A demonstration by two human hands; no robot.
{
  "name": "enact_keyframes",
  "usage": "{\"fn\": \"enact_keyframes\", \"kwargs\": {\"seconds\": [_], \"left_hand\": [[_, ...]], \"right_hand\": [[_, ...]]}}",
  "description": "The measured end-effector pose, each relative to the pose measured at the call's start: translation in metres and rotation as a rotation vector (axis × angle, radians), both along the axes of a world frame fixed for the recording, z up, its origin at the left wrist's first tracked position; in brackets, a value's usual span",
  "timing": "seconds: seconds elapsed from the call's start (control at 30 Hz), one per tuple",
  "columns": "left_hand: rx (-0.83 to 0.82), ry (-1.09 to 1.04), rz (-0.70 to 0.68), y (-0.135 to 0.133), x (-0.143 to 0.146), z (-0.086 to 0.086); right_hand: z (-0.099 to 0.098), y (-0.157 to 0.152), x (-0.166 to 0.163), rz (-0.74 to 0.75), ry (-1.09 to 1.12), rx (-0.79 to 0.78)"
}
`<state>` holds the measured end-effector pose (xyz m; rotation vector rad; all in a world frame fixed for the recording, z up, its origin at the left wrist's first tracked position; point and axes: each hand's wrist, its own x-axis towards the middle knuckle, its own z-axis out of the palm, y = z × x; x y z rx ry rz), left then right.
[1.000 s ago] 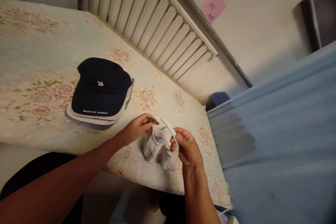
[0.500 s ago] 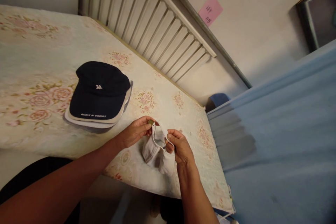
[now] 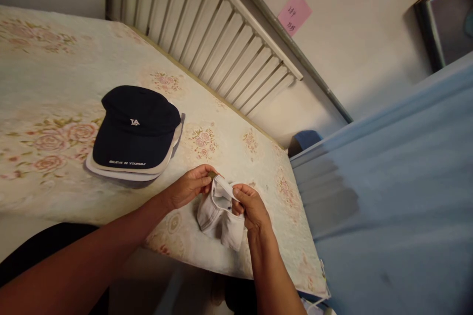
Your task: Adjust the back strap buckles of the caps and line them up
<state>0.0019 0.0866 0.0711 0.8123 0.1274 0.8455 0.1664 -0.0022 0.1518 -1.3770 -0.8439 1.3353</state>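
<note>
Between my hands is a white cap (image 3: pixel 232 230), its back opening and strap facing up toward me. My left hand (image 3: pixel 192 184) pinches the strap's buckle end, where a small brass-coloured piece shows at the fingertips. Closed on the other side of the strap is my right hand (image 3: pixel 251 204), thumb on top and some fingers inside the opening. The cap's brim is hidden. To the left lies a dark navy cap (image 3: pixel 138 130) with white lettering, stacked over lighter caps (image 3: pixel 121 175) whose brims stick out below it.
A floral cloth (image 3: pixel 221 152) covers the table. Behind it runs a white radiator (image 3: pixel 207 34) along the wall, with a pink note (image 3: pixel 294 14) above. A blue curtain (image 3: pixel 391 192) hangs at the right, and a dark frame (image 3: pixel 439 24) is at upper right.
The strap of the white cap now lies flatter and straighter between my hands, where it was arched before. The view has shifted slightly; the stacked caps have not moved on the table.
</note>
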Motion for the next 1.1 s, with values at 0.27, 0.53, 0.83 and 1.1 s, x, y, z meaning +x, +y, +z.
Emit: {"fn": "enact_keyframes", "kwargs": {"seconds": [0.27,0.53,0.83,1.1], "left_hand": [[0.004,-0.004,-0.014,-0.0007,0.0011,-0.0006],[0.006,0.002,-0.008,0.0003,0.0020,-0.0018],[0.014,0.029,-0.004,-0.0012,0.0011,0.0010],[0.034,0.047,-0.001,-0.0016,0.0002,0.0031]], "right_hand": [[-0.0056,0.0016,0.0024,0.009,0.036,-0.030],[-0.0099,0.0020,0.0033,0.038,0.039,-0.046],[-0.0104,0.0013,0.0033,0.028,0.027,-0.047],[-0.0089,0.0029,0.0001,0.006,-0.064,-0.065]]}}
